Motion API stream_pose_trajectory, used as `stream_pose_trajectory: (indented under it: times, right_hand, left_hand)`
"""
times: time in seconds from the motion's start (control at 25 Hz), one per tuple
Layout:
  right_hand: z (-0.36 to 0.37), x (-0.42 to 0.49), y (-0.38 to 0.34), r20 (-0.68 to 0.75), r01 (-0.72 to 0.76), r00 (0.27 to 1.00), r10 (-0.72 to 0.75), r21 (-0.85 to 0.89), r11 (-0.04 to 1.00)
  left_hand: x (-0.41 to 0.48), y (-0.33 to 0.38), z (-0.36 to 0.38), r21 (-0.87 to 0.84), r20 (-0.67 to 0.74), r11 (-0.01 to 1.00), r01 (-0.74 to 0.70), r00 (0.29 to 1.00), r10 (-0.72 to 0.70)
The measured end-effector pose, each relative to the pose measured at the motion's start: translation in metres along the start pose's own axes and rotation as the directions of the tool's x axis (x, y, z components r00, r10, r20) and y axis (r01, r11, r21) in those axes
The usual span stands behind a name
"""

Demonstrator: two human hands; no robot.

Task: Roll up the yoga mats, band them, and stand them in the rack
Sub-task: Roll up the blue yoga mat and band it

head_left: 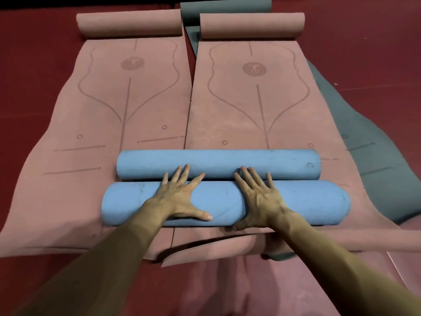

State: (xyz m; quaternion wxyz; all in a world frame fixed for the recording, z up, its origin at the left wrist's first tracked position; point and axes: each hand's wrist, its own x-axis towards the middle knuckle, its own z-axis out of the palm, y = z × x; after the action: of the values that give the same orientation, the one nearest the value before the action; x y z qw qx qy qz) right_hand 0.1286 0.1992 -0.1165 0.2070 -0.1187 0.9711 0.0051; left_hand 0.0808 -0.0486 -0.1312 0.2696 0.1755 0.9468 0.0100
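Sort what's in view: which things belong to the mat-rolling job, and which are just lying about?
Job: near blue roll, pressed by left hand and right hand; far blue roll; left pink mat and right pink mat, partly rolled; grey mat.
Lying about: only the red floor; no bands or rack in view.

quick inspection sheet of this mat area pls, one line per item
surface: red floor, mostly covered by mats
job's things: near blue roll and far blue roll lie side by side across the left pink mat and right pink mat, both flat with the far end rolled; grey mat shows beside and behind the right one; no bands or rack seen
clutter: nothing seen
hands: left hand and right hand press flat on the near blue roll
cables: nothing seen
surroundings: nothing seen
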Motion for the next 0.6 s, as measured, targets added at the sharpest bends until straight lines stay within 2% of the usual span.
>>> stream_pose_trajectory:
  times: [0.12, 0.24, 0.36, 0.48, 0.52, 0.6]
  right_hand:
    - [-0.002, 0.011, 0.005, -0.012, 0.001, 1.000, 0.000, 0.052, 0.999]
    - [-0.005, 0.017, 0.011, 0.004, 0.020, 1.000, -0.020, 0.055, 0.998]
    - [0.003, 0.007, 0.006, -0.078, 0.053, 0.995, -0.054, -0.014, 0.998]
    - [0.013, 0.005, 0.001, -0.143, 0.011, 0.990, -0.016, -0.033, 0.999]
    - [0.011, 0.010, 0.001, -0.137, 0.004, 0.991, -0.006, -0.012, 1.000]
    - [0.006, 0.021, 0.006, -0.111, 0.001, 0.994, 0.001, 0.024, 1.000]
  left_hand:
    - [-0.008, 0.003, 0.006, 0.061, -0.139, 0.997, 0.039, 0.990, -0.030]
    - [-0.022, 0.007, 0.024, 0.066, -0.308, 0.996, 0.060, 0.951, -0.037]
    - [-0.013, 0.003, 0.020, -0.016, -0.298, 0.998, 0.057, 0.953, -0.059]
    - [-0.003, 0.002, 0.010, -0.006, -0.256, 0.998, 0.069, 0.964, -0.068]
    - [-0.002, 0.004, 0.012, 0.010, -0.279, 0.997, 0.071, 0.958, -0.065]
    - [-0.004, 0.012, 0.026, 0.029, -0.412, 0.997, 0.073, 0.910, -0.055]
